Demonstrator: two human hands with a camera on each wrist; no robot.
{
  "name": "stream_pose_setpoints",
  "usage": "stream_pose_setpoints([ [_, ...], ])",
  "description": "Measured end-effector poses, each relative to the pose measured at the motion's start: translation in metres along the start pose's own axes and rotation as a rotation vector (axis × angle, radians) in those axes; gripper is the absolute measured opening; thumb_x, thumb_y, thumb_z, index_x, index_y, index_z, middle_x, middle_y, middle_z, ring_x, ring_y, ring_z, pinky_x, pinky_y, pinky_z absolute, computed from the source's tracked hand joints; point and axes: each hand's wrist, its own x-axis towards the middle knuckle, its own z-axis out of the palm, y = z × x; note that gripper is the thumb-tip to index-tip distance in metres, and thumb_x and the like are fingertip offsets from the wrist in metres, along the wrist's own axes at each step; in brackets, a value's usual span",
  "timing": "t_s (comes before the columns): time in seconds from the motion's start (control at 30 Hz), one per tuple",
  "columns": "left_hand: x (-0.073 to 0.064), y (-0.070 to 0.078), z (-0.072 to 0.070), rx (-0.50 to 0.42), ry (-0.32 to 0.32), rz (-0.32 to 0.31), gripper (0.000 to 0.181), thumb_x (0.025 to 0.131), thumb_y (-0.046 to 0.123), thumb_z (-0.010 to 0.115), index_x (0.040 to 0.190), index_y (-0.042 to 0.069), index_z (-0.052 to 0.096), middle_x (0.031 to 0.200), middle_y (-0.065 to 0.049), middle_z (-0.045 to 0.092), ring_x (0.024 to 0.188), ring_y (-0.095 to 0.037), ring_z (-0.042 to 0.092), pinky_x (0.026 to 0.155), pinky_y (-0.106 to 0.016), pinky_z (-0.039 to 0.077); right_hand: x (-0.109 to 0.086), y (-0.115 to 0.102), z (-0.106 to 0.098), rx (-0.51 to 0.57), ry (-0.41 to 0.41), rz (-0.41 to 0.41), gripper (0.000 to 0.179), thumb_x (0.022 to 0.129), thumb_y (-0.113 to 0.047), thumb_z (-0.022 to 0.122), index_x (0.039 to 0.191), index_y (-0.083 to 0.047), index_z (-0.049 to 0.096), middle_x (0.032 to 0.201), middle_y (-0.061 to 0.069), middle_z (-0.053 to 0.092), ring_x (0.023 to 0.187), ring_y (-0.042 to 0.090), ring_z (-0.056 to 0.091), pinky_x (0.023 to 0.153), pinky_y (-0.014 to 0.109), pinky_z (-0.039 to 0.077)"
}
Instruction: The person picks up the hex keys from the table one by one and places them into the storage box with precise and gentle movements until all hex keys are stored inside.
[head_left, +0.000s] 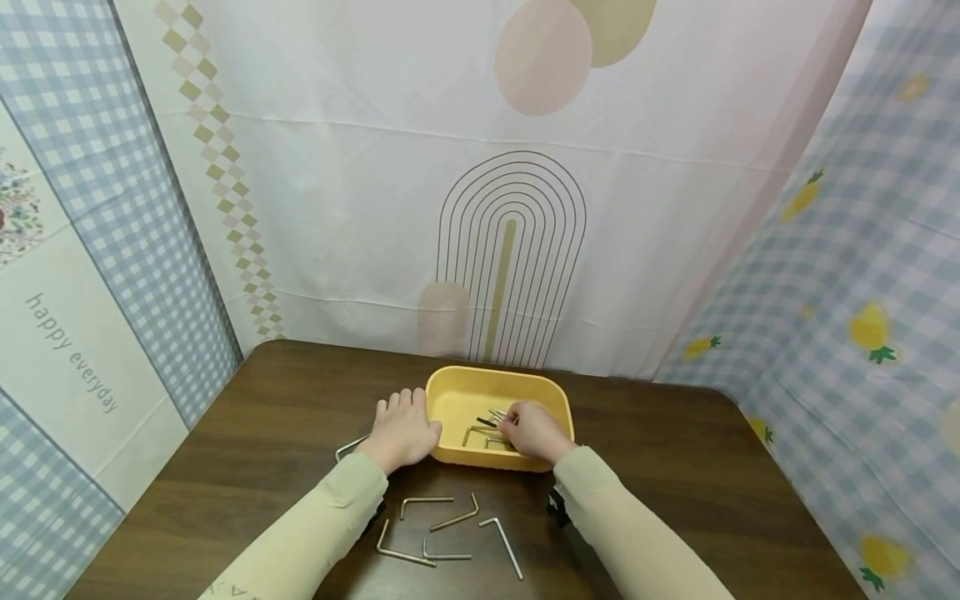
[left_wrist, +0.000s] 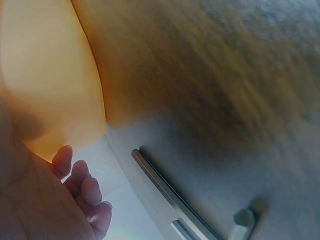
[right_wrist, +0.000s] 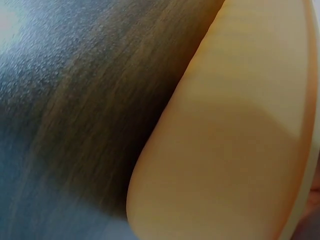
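A yellow tray [head_left: 468,457] stands toward the back of the brown table, with several L-shaped hex keys [head_left: 470,433] lying inside it. My left hand [head_left: 401,429] rests against the tray's left end, its thumb at the rim. In the left wrist view its relaxed fingers [left_wrist: 91,191] show beside the tray wall [left_wrist: 55,65]. Reaching in over the front right rim, my right hand [head_left: 534,429] pinches a dark hex key [head_left: 486,422] low in the tray. The tray's wall [right_wrist: 220,150] hides nearly all of that hand in the right wrist view.
Several loose hex keys, among them a brassy one [head_left: 405,556] and a silver one [head_left: 504,546], lie on the table [head_left: 660,467] in front of the tray. Another hex key [head_left: 348,447] is partly covered by my left wrist. A patterned cloth [head_left: 337,208] hangs behind the table.
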Motion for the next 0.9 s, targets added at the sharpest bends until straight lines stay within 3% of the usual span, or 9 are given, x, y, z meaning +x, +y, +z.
stream_pose_setpoints([
  [0.2, 0.000, 0.001, -0.001, 0.000, -0.002, 0.002, 0.036, 0.091, 0.033, 0.049, 0.110, 0.003, 0.048, 0.098, -0.010, 0.045, 0.093, -0.029, 0.042, 0.081, -0.046, 0.030, -0.004, 0.000, -0.004, 0.025, 0.012, 0.039, 0.016, 0.094, -0.022, 0.062, 0.082, -0.011, 0.060, 0.064, 0.000, 0.055, 0.055, 0.015, 0.050, 0.053, 0.031, 0.041],
  [0.4, 0.000, 0.002, -0.001, -0.005, -0.002, 0.004, 0.036, 0.091, 0.033, 0.049, 0.111, 0.003, 0.048, 0.098, -0.010, 0.045, 0.093, -0.030, 0.042, 0.081, -0.046, 0.029, -0.012, -0.002, -0.013, 0.104, 0.030, 0.059, 0.024, 0.096, -0.026, 0.059, 0.107, -0.006, 0.056, 0.069, 0.003, 0.057, 0.051, 0.016, 0.052, 0.049, 0.033, 0.041],
  [0.67, 0.003, -0.001, 0.004, -0.010, 0.001, 0.007, 0.040, 0.091, 0.034, 0.049, 0.115, 0.002, 0.047, 0.102, -0.012, 0.045, 0.095, -0.031, 0.041, 0.082, -0.047, 0.029, -0.032, -0.007, -0.025, 0.100, 0.165, -0.064, 0.034, 0.090, -0.034, 0.068, 0.112, -0.009, 0.058, 0.078, -0.002, 0.058, 0.055, 0.013, 0.052, 0.053, 0.032, 0.043],
  [0.9, 0.000, 0.000, -0.001, -0.017, -0.019, -0.005, 0.041, 0.091, 0.033, 0.049, 0.117, 0.001, 0.047, 0.103, -0.013, 0.046, 0.095, -0.031, 0.042, 0.082, -0.047, 0.030, -0.056, -0.011, -0.025, 0.093, 0.247, -0.157, 0.036, 0.085, -0.037, 0.073, 0.110, -0.015, 0.059, 0.081, -0.005, 0.056, 0.061, 0.009, 0.050, 0.056, 0.030, 0.043],
])
